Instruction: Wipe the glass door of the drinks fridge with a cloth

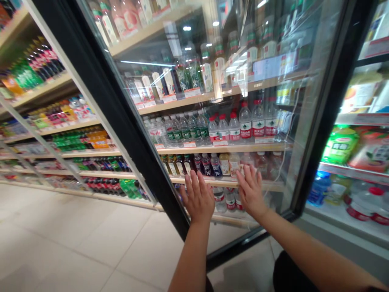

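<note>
A glass door (243,221) in a black frame (121,113) stands swung out from a lit cooler on the right. Against the lower part of its pane my left hand (199,198) lies flat, fingers spread and pointing up, close to the left frame bar. My right hand (251,190) is also spread on the glass, a little further right. Neither hand holds anything. Through the pane I see shelves of bottled drinks, among them water bottles with red caps (258,121) and green-labelled bottles (191,127). The palms are hidden.
Long shelves of soft drinks (82,140) run along the left. Inside the cooler at right are a large green-wrapped bottle (340,144) and big bottles with red caps (367,202). Pale floor tiles (75,239) lie below. Reflections cover the upper glass.
</note>
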`<state>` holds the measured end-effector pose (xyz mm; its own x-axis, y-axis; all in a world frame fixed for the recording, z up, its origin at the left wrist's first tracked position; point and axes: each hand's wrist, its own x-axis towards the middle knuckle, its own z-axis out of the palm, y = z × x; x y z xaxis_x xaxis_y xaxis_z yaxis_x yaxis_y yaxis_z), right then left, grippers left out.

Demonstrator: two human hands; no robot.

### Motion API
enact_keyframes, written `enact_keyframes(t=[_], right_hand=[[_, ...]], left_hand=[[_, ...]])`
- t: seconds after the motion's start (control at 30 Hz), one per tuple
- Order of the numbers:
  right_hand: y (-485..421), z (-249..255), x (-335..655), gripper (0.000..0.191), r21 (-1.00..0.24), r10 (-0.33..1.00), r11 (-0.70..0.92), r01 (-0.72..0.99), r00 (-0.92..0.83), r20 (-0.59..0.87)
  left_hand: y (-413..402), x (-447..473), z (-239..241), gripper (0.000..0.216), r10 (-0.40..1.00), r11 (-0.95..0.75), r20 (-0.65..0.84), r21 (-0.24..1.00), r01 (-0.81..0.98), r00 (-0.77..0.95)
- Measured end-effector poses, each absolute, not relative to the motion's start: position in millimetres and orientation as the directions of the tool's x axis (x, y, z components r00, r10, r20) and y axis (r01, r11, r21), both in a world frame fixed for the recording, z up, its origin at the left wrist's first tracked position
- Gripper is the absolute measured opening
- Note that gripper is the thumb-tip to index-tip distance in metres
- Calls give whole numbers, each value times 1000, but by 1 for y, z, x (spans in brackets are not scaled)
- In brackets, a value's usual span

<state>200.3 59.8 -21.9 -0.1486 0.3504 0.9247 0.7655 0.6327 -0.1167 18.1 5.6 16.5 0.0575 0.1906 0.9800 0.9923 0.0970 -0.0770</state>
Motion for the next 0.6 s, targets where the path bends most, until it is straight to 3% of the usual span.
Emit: enact_keyframes(t=[0.1, 0.3, 0.4, 0.5, 0.6], right_hand=[[46, -30, 184, 73, -46, 337, 668, 743, -247, 909], [49, 0, 167, 60, -5, 270, 687, 727, -249, 930], [48, -39, 168, 55, 98, 184, 730, 677, -333, 925], [39, -91, 171, 47, 312, 56, 794, 522, -573, 817], [35, -101, 173, 43, 374, 15, 826, 420, -682, 731]], left_hand=[[6, 17, 15, 61, 195, 89, 979, -71, 993, 53], [5, 16, 13, 64, 241, 40, 970, -45, 998, 34], [5, 16, 13, 64, 236, 53, 970, -68, 996, 54], [5, 15, 13, 67, 227, 92, 970, -106, 990, 83], [6, 14, 13, 67, 253, 57, 966, -79, 995, 62]])
